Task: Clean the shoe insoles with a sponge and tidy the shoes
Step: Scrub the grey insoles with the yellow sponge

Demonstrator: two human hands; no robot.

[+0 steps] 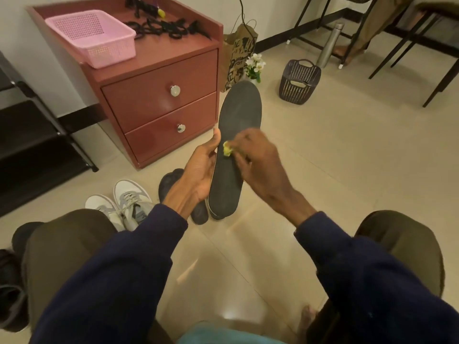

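Nearest the camera, two dark blue sleeves reach forward over the person's knees, above a pale tiled floor. Just beyond them the left hand is closed around the left edge of a dark grey insole, thumb lying along the rim, holding it up off the floor with its face toward the camera. The insole's long axis runs near to far, heel end low and close, toe end high and tilted a little to the right. The right hand comes in from the right, its grip pinched shut on a small yellow sponge pressed against the insole's face about midway along, close to the left thumb. Blur on that hand suggests a scrubbing stroke. Judging by this, cleaning is under way; the far half of the insole lies beyond the sponge, so a stroke along the long axis, away from the body, would cover it, with the right hand doing the work and the left only steadying.

On the floor behind the left wrist lie a dark shoe and, further left, a pair of white and grey sneakers, not yet tidied. Farther off stands a red two-drawer cabinet carrying a pink basket, and to the far right a dark plastic basket.
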